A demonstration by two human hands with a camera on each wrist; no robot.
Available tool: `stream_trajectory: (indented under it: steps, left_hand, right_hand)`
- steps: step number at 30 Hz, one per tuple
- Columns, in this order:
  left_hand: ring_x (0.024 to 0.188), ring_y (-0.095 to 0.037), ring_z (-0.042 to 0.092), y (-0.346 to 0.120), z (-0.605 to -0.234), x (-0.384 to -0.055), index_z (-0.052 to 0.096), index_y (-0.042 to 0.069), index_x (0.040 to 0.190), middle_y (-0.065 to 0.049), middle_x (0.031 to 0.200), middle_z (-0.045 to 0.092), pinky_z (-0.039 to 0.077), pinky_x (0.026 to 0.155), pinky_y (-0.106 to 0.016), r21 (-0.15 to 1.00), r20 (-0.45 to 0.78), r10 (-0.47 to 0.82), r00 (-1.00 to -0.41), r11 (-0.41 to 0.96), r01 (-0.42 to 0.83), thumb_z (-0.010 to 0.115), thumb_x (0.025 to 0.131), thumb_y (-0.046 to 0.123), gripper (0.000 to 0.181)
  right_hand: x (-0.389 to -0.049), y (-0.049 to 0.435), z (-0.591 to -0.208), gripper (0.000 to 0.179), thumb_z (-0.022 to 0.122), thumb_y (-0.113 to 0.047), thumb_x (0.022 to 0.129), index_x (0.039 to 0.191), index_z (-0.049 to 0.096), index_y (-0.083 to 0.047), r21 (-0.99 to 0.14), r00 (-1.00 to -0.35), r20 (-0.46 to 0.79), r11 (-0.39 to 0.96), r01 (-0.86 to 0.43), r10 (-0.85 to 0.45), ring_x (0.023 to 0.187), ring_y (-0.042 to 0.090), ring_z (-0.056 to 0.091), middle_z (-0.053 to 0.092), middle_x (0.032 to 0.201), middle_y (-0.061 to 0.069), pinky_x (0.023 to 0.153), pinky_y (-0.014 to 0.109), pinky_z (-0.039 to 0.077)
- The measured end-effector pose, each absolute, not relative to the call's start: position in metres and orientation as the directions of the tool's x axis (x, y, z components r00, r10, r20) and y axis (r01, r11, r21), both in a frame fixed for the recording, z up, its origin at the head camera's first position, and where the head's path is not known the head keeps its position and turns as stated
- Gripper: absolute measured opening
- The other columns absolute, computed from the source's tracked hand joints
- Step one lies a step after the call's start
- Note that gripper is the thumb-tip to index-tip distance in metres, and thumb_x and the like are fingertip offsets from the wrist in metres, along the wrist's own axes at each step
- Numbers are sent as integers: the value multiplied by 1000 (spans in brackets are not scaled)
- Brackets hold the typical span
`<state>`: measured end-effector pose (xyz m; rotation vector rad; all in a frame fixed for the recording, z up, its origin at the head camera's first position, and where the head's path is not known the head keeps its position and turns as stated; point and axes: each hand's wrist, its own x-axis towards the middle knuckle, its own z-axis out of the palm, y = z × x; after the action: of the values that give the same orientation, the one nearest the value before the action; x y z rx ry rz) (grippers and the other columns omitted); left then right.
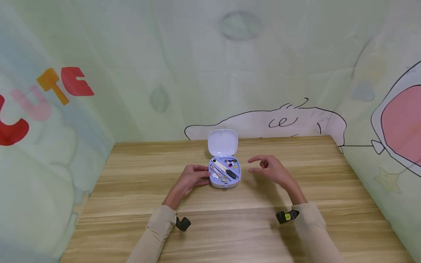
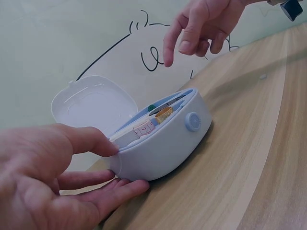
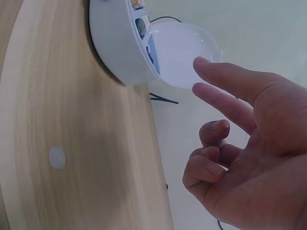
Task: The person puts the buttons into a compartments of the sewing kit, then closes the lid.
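Note:
A small white sewing box (image 1: 224,186) stands on the table with its lid (image 1: 223,142) raised at the back. In its pale blue tray lie a long white tool with a black handle (image 1: 231,174), several coloured buttons (image 1: 231,162), a gold ring-like thimble (image 1: 224,179) and a rolled measuring tape (image 2: 144,128). My left hand (image 1: 194,178) touches the box's left side, thumb at the rim and straight fingers low along the wall. To the right of the box my right hand (image 1: 271,169) hovers, thumb and index finger extended and apart, the other fingers curled, holding nothing.
A small pale disc (image 3: 57,158) lies on the wooden table (image 1: 230,230), front right of the box. Behind the table hangs a printed cloth backdrop (image 1: 197,73). Each wrist wears a black camera, the right one (image 1: 287,217) near the sleeve cuff.

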<state>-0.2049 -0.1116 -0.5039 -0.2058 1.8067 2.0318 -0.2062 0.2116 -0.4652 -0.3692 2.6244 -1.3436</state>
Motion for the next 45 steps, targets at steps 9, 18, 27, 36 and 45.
stream_trajectory:
  steps: [9, 18, 27, 36, 45]
  left_hand:
    - [94, -24, 70, -109, -503, -205, 58, -17, 127, -25, 119, 62, 64, 90, -39, 911, -386, 202, -900, -68, -406, 68, 96, -7, 34]
    - [94, -25, 70, -107, -503, -205, 56, -17, 128, -26, 120, 61, 64, 90, -39, 909, -392, 196, -899, -69, -412, 68, 96, -7, 35]
    - [92, -24, 70, -106, -501, -204, 57, -17, 126, -24, 117, 62, 64, 88, -38, 908, -391, 190, -900, -77, -411, 67, 96, -8, 33]
    - [92, -24, 70, -106, -502, -205, 57, -18, 126, -25, 118, 62, 64, 87, -37, 912, -385, 197, -902, -70, -404, 66, 96, -8, 33]
    - [91, -23, 70, -108, -502, -204, 57, -18, 127, -25, 118, 62, 64, 87, -37, 913, -381, 206, -901, -71, -402, 66, 96, -8, 33]
  right_hand:
    - [-199, 231, -474, 32, 84, -17, 90, 119, 76, -5, -824, -926, -90, 549, -138, -367, 75, 22, 43, 43, 76, 1, 59, 27, 35]
    - [-184, 252, -483, 31, 86, -18, 87, 115, 78, -9, -778, -886, -118, 597, -198, -448, 74, 21, 46, 55, 80, 3, 59, 25, 37]
    - [-172, 264, -491, 22, 85, -15, 87, 109, 81, -15, -767, -850, -136, 598, -235, -508, 73, 16, 47, 74, 100, -1, 60, 23, 41]
    - [-166, 267, -499, 13, 85, -12, 86, 98, 83, -17, -761, -851, -166, 614, -211, -498, 89, 20, 54, 72, 96, -6, 74, 28, 47]
    - [-163, 268, -506, 10, 85, -12, 86, 94, 83, -17, -761, -868, -151, 616, -203, -473, 90, 20, 55, 70, 96, -5, 74, 27, 49]
